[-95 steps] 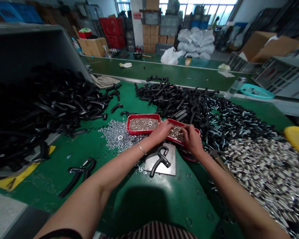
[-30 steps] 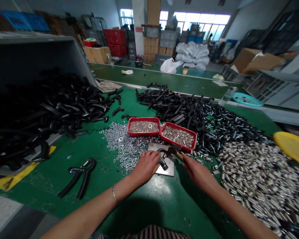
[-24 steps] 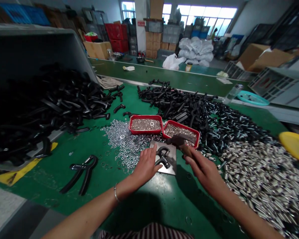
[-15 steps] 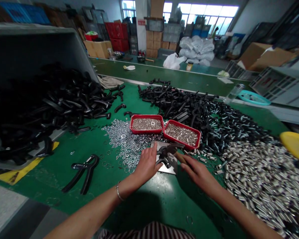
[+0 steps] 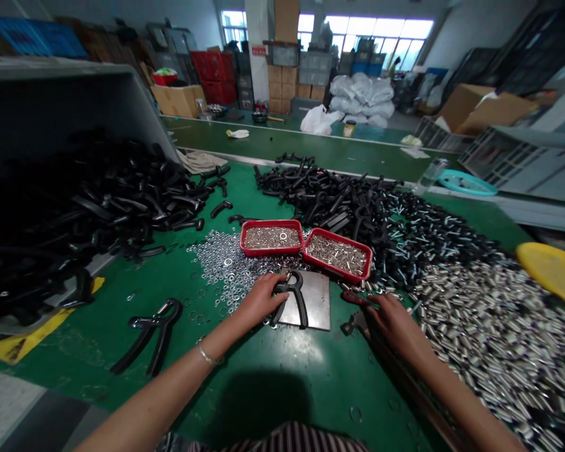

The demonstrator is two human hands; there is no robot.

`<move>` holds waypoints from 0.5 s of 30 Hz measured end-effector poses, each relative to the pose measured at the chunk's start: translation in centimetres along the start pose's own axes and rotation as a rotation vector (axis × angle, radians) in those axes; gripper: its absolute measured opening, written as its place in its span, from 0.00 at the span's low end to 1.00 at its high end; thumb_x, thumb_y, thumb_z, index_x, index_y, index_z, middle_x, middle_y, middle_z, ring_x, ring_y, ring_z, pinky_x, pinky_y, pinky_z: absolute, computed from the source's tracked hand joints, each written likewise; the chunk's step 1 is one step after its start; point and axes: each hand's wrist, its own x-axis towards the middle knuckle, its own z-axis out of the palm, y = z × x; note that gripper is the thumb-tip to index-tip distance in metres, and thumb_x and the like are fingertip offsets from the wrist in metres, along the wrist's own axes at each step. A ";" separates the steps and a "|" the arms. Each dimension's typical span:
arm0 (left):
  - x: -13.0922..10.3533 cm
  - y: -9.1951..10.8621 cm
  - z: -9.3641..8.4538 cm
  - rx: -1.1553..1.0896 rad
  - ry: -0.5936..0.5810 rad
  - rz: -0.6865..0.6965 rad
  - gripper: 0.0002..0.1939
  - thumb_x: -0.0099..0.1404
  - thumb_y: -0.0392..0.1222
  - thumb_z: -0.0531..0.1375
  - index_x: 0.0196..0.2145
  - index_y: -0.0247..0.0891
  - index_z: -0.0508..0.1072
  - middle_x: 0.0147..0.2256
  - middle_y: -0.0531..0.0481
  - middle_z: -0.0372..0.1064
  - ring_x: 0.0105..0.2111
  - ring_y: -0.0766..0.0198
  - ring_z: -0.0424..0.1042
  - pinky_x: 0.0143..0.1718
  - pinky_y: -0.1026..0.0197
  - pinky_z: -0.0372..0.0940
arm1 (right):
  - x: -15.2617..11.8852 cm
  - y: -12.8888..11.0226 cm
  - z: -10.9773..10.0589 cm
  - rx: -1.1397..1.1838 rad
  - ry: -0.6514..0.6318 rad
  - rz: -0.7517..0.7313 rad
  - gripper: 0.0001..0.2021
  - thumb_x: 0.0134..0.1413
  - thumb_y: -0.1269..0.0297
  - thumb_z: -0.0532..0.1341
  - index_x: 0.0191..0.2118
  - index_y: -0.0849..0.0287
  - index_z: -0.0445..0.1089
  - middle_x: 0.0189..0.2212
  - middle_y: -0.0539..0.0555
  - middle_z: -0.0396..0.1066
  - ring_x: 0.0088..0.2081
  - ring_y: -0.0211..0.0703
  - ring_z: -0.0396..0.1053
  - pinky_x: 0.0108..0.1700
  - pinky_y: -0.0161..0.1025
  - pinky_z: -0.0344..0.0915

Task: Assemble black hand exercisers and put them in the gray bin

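Observation:
My left hand (image 5: 262,298) is closed on a black plastic spring clamp (image 5: 297,296), which lies with its two handles spread on a flat metal plate (image 5: 317,304). Right of the plate, my right hand (image 5: 392,319) is closed round a hammer, its dark head (image 5: 350,324) pointing left just above the table. A red-handled tool (image 5: 354,298) shows at the same hand's fingertips; its kind is unclear. Another black spring clamp (image 5: 153,336) lies on the green table to the left.
Two red trays (image 5: 270,253) of small metal pins stand behind the plate. Loose metal rings (image 5: 221,267) lie at left. Black clamp parts (image 5: 339,201) are heaped behind, metal cylinders (image 5: 480,339) at right. A grey bin (image 5: 155,107) of black handles stands left; a yellow lid (image 5: 553,273) far right.
My right hand has moved right with the hammer, off the plate. The clamp on the plate now shows fully, with my left hand's fingers on its left side. The view has shifted slightly.

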 end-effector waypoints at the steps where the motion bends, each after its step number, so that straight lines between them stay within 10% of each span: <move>1: -0.2 -0.3 0.1 0.013 0.011 0.018 0.21 0.64 0.43 0.63 0.55 0.39 0.72 0.52 0.42 0.71 0.54 0.49 0.66 0.58 0.45 0.59 | 1.0 -0.3 0.3 -0.079 -0.020 -0.005 0.13 0.67 0.61 0.51 0.50 0.59 0.68 0.44 0.62 0.70 0.45 0.51 0.71 0.47 0.45 0.69; 15: -0.3 -0.1 3.0 -0.087 0.113 0.123 0.21 0.64 0.45 0.65 0.54 0.42 0.73 0.49 0.46 0.73 0.51 0.52 0.66 0.56 0.48 0.60 | 3.3 -1.1 -1.1 -0.446 -0.215 -0.101 0.08 0.62 0.76 0.51 0.42 0.61 0.65 0.38 0.62 0.70 0.37 0.48 0.72 0.35 0.38 0.65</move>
